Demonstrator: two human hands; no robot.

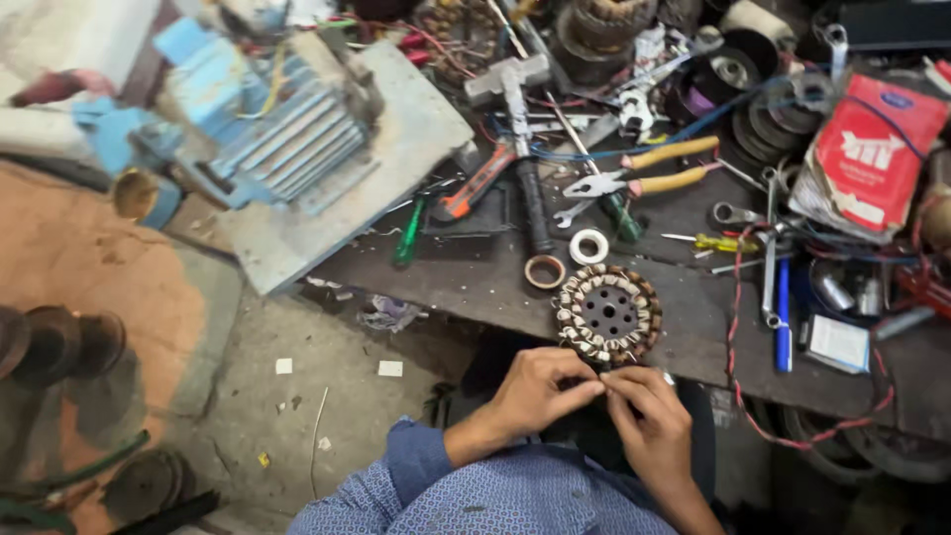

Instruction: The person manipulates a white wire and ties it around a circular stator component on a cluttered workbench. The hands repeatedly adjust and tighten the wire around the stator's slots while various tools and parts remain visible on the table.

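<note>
A round motor stator (pixel 606 313) with copper coils and a dark perforated hub lies at the near edge of the dark workbench (pixel 475 277). My left hand (pixel 540 389) and my right hand (pixel 644 411) meet just below the stator, fingertips pinched together on a thin wire or small part at the stator's lower rim. What they pinch is too small to make out. Blue patterned sleeves cover my forearms.
Two tape rolls (pixel 568 258) lie beside the stator. Yellow-handled pliers (pixel 644 168), a hammer (pixel 520 139), screwdrivers, spanners and wires crowd the bench. A blue motor (pixel 267 119) sits on a grey plate at left. A red packet (pixel 877 149) is at right. Concrete floor lies below left.
</note>
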